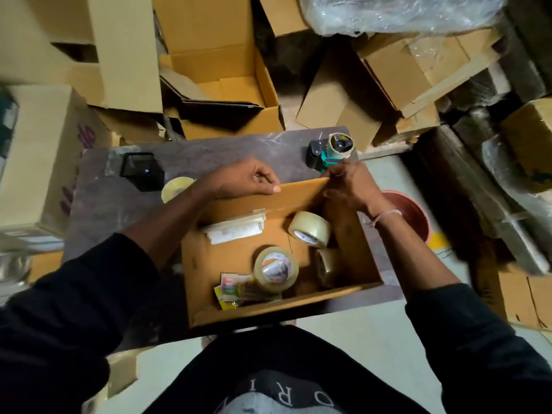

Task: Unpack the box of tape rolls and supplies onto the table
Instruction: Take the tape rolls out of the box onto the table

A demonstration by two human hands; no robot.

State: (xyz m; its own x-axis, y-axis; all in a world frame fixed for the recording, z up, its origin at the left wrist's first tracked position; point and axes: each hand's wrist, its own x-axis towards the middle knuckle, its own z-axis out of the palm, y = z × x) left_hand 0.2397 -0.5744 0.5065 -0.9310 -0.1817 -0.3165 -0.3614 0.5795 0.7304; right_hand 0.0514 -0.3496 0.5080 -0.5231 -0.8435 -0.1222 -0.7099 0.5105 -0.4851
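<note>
Below, shirt (277, 395) letters "R I" legible; tape roll (276, 268) label unreadable

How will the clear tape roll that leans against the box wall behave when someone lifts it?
The clear tape roll stands on its edge, so it may roll if nudged. Its glossy surface looks slippery. It appears thickly wound, so probably rigid and rather heavy for its size.
</note>
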